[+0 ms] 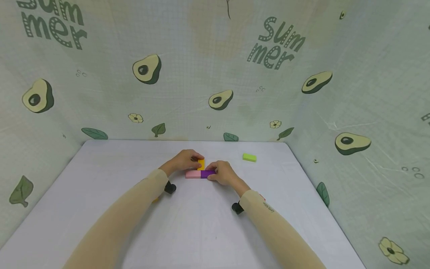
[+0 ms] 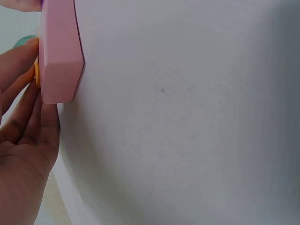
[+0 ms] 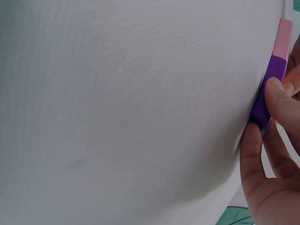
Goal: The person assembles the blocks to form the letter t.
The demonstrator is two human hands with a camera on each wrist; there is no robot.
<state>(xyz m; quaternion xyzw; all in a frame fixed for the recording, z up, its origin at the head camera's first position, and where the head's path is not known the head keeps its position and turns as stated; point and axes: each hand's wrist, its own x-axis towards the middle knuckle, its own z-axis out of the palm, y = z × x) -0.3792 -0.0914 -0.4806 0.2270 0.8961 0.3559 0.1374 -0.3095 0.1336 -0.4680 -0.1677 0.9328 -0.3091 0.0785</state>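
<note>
A pink block (image 1: 193,174) and a purple block (image 1: 206,174) lie end to end in a row on the white table. Behind where they meet, a yellow block (image 1: 201,164) is pinched between the thumb and fingers of the left hand (image 1: 184,160). The right hand (image 1: 224,173) grips the purple block at its right part, thumb on the near side. In the left wrist view the pink block (image 2: 62,56) hides most of the yellow one (image 2: 37,74). The right wrist view shows the thumb on the purple block (image 3: 269,96), with the pink block (image 3: 282,40) beyond.
A lime green block (image 1: 249,157) lies at the back right of the table (image 1: 201,231). Something orange-yellow (image 1: 155,200) shows partly from under the left sleeve, and a bit of red (image 1: 262,197) shows beside the right sleeve. A patterned cloth (image 1: 188,123) rises behind the table.
</note>
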